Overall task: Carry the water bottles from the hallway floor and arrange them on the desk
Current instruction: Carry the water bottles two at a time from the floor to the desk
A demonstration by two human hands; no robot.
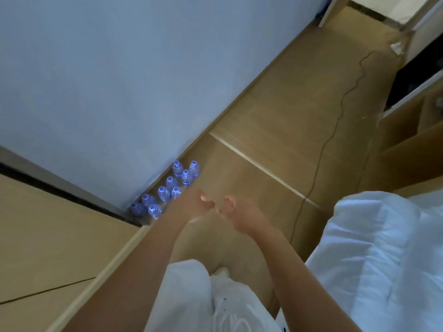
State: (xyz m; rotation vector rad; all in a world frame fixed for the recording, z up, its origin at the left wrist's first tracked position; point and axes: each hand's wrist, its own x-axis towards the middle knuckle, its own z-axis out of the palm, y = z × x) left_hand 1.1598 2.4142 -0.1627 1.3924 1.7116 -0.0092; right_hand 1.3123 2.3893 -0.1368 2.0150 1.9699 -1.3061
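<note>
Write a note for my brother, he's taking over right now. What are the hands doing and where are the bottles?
Left hand: open, holding nothing, reaching toward the bottles.
Right hand: fingers loosely curled, holding nothing.
Water bottles: nine, clustered upright on the floor along the wall.
Done: nothing carried that shows here.
Left: pick up the bottles and arrange them on the desk, which I can't pick out for sure.

White bedding [383,248], floor cable [335,121]

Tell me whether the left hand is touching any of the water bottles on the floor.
Cannot tell. In the head view the left hand overlaps the nearest of the water bottles, but it may simply be above them; no gap or contact shows plainly.
</note>
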